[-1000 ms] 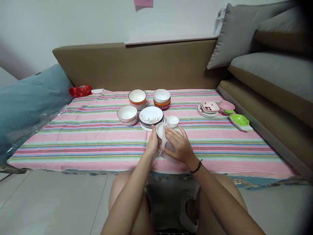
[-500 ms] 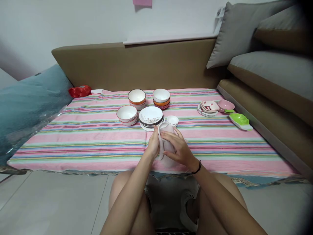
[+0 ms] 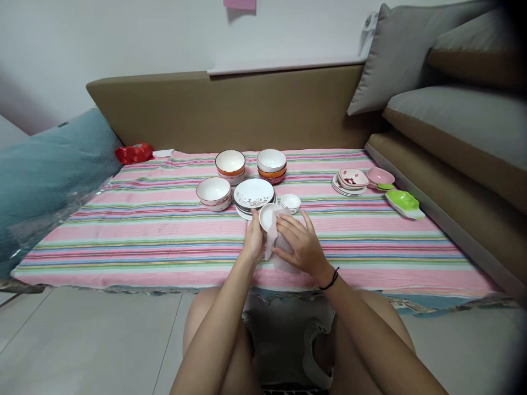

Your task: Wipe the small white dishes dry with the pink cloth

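My left hand (image 3: 254,238) grips a small white bowl (image 3: 267,216) by its left side, tilted toward me. My right hand (image 3: 300,241) is closed on a pale pinkish cloth (image 3: 284,258), pressed against the bowl's right side and covering part of it. Just beyond stands a stack of plates (image 3: 253,192), the top one white with a floral pattern and dark rim. To its right is a stack of small white bowls (image 3: 291,201). A white bowl with a red rim (image 3: 214,192) stands left of the plates.
Two bowl stacks (image 3: 230,162) (image 3: 272,161) stand farther back. On the right are a patterned square bowl (image 3: 353,178) on small plates, a pink bowl (image 3: 380,176) and a green leaf-shaped dish (image 3: 404,203). A red package (image 3: 135,153) lies back left on the striped cloth.
The small bowl's inside now shows more, turned up on the left of the cloth. My right hand and the cloth have shifted slightly off its face.
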Demonstrator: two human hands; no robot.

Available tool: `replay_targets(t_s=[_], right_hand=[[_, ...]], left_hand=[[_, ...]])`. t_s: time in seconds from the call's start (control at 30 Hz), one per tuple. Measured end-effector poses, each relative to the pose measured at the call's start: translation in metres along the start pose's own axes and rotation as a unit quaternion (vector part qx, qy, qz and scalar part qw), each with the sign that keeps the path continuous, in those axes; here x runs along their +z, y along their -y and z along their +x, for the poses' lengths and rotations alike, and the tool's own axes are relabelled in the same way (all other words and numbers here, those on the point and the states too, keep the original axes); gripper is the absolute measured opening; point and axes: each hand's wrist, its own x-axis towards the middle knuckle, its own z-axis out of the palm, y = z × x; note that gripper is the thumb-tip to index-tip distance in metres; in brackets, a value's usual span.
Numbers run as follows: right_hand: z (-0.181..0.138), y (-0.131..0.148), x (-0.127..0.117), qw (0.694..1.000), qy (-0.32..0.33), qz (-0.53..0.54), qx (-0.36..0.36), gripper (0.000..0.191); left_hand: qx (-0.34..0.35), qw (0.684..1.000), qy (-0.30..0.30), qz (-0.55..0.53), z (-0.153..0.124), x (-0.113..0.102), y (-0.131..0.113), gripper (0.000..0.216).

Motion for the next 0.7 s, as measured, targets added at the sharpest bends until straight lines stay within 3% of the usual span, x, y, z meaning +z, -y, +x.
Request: replay_targets(t_s=[0.17, 0.3, 0.43, 0.7], right_hand=[[0.0008, 0.0013, 0.0002, 0.998, 0.011, 0.053, -0.042, 0.046], [0.0014, 0.0013, 0.0023, 0.997, 0.041, 0.040, -0.042, 0.055], [-0.0004, -0.0019, 0.0045, 1.000, 0.008, -0.002, -0.011, 0.060], [-0.0025, -0.0048, 0.0045, 0.999, -0.031, 0.021, 0.000, 0.037]], left_hand=[[0.027, 0.998, -0.030, 0.052, 0.0008, -0.0041, -0.0012, 0.057], [0.017, 0.997, 0.016, 0.072, -0.0013, -0.0042, 0.0026, 0.053], [0.018, 0.997, 0.055, 0.055, -0.0022, -0.0021, 0.0051, 0.046], [0.048, 0.997, 0.054, -0.024, -0.0011, 0.0002, -0.0012, 0.044]])
